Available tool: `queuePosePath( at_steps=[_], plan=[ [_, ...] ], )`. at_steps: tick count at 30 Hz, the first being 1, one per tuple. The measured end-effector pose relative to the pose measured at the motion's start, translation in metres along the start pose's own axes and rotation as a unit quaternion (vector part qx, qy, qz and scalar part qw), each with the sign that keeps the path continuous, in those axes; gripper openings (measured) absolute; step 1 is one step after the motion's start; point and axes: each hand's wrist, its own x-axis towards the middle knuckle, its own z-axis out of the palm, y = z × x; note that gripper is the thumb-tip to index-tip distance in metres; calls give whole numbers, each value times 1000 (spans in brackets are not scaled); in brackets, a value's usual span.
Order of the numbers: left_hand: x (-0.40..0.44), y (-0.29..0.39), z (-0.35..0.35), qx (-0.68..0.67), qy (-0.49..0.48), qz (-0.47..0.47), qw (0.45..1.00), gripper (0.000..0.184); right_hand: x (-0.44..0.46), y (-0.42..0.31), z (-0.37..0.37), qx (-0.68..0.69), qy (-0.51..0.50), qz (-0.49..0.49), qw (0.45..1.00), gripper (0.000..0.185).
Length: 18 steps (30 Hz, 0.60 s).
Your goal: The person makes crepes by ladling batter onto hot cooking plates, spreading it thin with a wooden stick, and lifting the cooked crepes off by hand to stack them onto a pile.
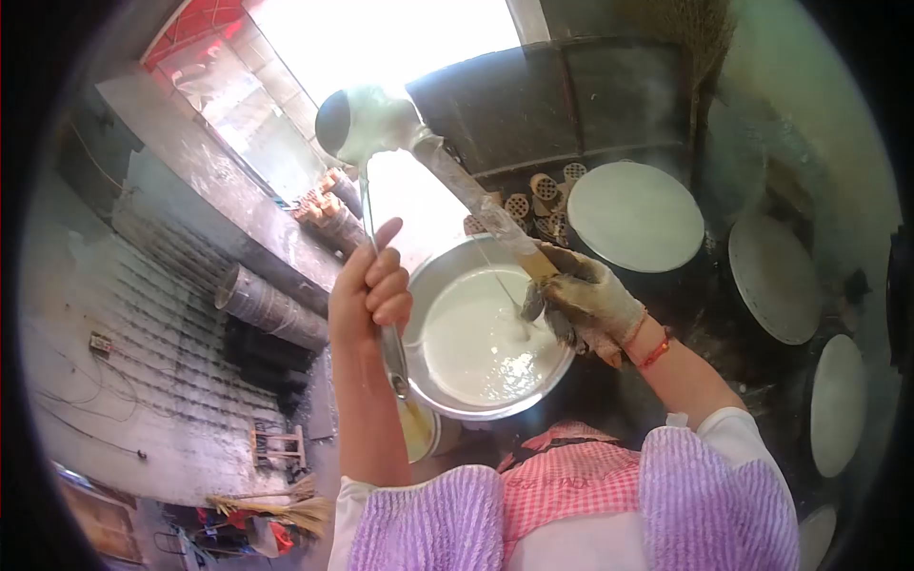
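My left hand [371, 285], bare, is closed around the long metal handle of a ladle [393, 357]. The handle rises toward a batter-coated head at the upper left. In a stained work glove, my right hand [586, 300] grips the wooden handle of a batter-coated tool [466, 186]. This tool slants up and left to meet the ladle head; the thick white coating [381, 119] hides its end shape and whether the two touch. Below both hands sits a metal basin [416, 314] of white batter [476, 333]. A thin strand of batter hangs over it.
Round griddle plates [635, 216], [773, 278], [838, 406] line the right side. Honeycomb coal briquettes [545, 187] stand behind the basin. A bucket [419, 433] is beneath the basin's left edge. Brooms [286, 514] and a small stool [278, 447] are at lower left.
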Motion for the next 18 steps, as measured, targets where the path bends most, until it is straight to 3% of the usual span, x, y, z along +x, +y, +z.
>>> queuePosePath(
  at_steps=[1,3,5,8,11,15,17,18],
  plan=[
    [-3,1,-4,8,1,-2,1000,35,4,3,-1,39,-10,-20,999,62],
    [-13,-3,-19,47,74,-91,992,36,6,20,-21,137,-154,70,976,61],
    [-28,-12,-43,-182,47,-213,959,42,4,56,-40,142,-112,150,972,63],
    [-42,-30,-81,-367,141,-248,885,44,-36,98,-68,144,-34,240,960,61],
    [-31,-26,-132,-406,230,-274,841,44,-101,114,-97,90,70,350,930,59],
    [12,-44,-124,-407,210,-350,817,44,-189,108,-95,80,204,332,917,57],
    [41,-68,-90,-405,117,-377,825,46,-237,100,-91,54,288,248,923,60],
    [54,-84,-75,-355,60,-387,849,45,-243,77,-73,-29,355,210,911,55]
  ],
)
